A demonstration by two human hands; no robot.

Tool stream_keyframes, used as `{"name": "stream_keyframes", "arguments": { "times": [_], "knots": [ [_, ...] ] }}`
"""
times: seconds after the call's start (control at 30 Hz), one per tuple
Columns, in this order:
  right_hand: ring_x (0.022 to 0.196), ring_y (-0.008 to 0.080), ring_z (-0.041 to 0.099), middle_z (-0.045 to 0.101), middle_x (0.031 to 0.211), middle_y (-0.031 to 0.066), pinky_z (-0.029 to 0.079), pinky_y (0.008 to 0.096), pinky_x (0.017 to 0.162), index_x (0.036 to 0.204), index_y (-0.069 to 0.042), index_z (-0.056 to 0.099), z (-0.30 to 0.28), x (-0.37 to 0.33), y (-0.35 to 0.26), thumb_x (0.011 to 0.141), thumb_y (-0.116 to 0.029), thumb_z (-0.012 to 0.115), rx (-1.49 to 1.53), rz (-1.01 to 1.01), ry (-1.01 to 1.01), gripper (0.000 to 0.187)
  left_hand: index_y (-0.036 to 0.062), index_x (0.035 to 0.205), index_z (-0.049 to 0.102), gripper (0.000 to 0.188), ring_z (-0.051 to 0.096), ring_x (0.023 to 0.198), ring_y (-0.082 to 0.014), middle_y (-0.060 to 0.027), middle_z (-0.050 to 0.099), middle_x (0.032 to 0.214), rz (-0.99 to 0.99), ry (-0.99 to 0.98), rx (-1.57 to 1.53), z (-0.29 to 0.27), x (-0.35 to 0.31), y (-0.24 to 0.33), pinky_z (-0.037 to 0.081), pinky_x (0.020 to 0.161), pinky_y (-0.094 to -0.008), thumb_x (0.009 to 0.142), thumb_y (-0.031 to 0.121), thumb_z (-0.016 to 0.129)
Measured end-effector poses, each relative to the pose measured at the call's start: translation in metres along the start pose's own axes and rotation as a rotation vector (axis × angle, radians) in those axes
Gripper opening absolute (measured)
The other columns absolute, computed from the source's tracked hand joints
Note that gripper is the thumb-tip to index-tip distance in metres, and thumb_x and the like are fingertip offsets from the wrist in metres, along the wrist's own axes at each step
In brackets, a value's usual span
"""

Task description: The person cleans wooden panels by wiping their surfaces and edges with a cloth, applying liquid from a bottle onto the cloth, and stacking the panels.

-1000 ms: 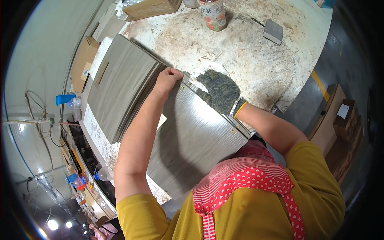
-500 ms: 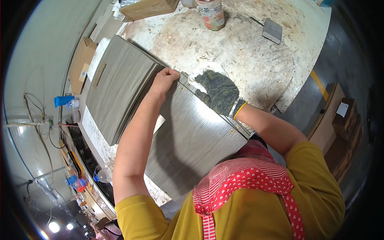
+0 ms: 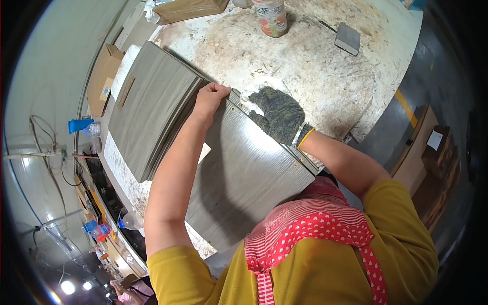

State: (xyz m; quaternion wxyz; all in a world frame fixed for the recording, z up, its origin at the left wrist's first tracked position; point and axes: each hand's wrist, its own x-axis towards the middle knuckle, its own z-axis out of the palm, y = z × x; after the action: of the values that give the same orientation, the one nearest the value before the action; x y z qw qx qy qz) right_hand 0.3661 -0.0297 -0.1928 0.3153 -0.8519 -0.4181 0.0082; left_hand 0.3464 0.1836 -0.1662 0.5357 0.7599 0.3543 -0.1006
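A grey wood-grain panel (image 3: 249, 178) lies in front of me, small brass-coloured fittings dotted along its far right edge. My bare left hand (image 3: 209, 100) is closed at its far corner, thumb and fingers pinched together on the edge there. On my right hand (image 3: 280, 114) is a dark, worn work glove. That hand curls around a crumpled white cloth (image 3: 262, 86) against the long far right edge, where more board edges show beneath. Left of my forearm rests a stack of similar grey panels (image 3: 152, 101); the top one has a narrow brown slot.
The stained white worktable (image 3: 315, 86) carries a printed cup (image 3: 271, 18) and a small grey block (image 3: 347, 38) at the far side. A cardboard box (image 3: 104, 76) stands beyond the stack. Bottles (image 3: 133, 220) sit at the left; brown boards (image 3: 422, 152) stand at the right.
My gloved right hand has shifted very slightly at the panel's edge with the cloth. My left hand stays at the corner, and the panels lie as before.
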Motion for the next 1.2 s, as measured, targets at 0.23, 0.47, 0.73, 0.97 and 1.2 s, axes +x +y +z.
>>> {"name": "stream_keyframes", "arguments": {
  "times": [0.23, 0.47, 0.73, 0.97, 1.2],
  "knots": [
    [0.111, 0.0327, 0.048, 0.051, 0.119, 0.0182, 0.034, 0.0440, 0.097, 0.120, -0.013, 0.050, -0.003, 0.000, -0.003, 0.085, -0.034, 0.049, 0.042, 0.008, -0.014, 0.040, 0.0078, 0.081, 0.060, 0.008, 0.052, 0.073, -0.0083, 0.0009, 0.058, 0.076, 0.049, -0.123, -0.002, -0.011, 0.005, -0.006, 0.041, 0.071, -0.0238, 0.078, 0.014, 0.064],
    [0.110, 0.0330, 0.048, 0.052, 0.116, 0.0179, 0.035, 0.0441, 0.096, 0.119, -0.013, 0.051, 0.002, 0.000, 0.003, 0.085, -0.033, 0.050, 0.004, -0.010, 0.035, 0.040, 0.0078, 0.082, 0.059, 0.009, 0.051, 0.076, -0.0087, 0.0009, 0.058, 0.079, -0.001, -0.044, -0.008, 0.000, 0.000, 0.001, 0.040, 0.074, -0.0236, 0.079, 0.016, 0.062],
    [0.110, 0.0320, 0.049, 0.052, 0.116, 0.0171, 0.036, 0.0418, 0.096, 0.119, -0.012, 0.051, -0.001, 0.001, -0.001, 0.084, -0.032, 0.051, 0.029, 0.007, -0.006, 0.040, 0.0050, 0.081, 0.061, 0.012, 0.050, 0.077, -0.0084, -0.0003, 0.059, 0.081, 0.013, 0.092, 0.102, 0.002, 0.004, -0.001, 0.039, 0.073, -0.0228, 0.080, 0.015, 0.054],
    [0.108, 0.0312, 0.050, 0.056, 0.108, 0.0188, 0.038, 0.0381, 0.095, 0.114, -0.007, 0.055, 0.000, 0.013, 0.015, 0.086, -0.031, 0.050, 0.220, 0.104, -0.060, 0.037, 0.0002, 0.095, 0.060, 0.026, 0.055, 0.085, -0.0282, -0.0141, 0.062, 0.088, 0.555, 0.406, 0.358, -0.011, -0.048, -0.039, 0.043, 0.077, -0.0363, 0.089, 0.020, 0.046],
    [0.083, 0.0281, 0.056, 0.054, 0.097, 0.0139, 0.046, 0.0394, 0.079, 0.103, -0.004, 0.057, 0.018, 0.055, -0.012, 0.089, -0.031, 0.049, -0.041, -0.241, -0.060, 0.031, 0.0019, 0.092, 0.057, 0.027, 0.051, 0.088, -0.0334, -0.0141, 0.055, 0.090, 0.557, 0.517, 0.713, -0.019, -0.075, -0.073, 0.040, 0.076, -0.0419, 0.092, 0.024, 0.041]
  ]
}}
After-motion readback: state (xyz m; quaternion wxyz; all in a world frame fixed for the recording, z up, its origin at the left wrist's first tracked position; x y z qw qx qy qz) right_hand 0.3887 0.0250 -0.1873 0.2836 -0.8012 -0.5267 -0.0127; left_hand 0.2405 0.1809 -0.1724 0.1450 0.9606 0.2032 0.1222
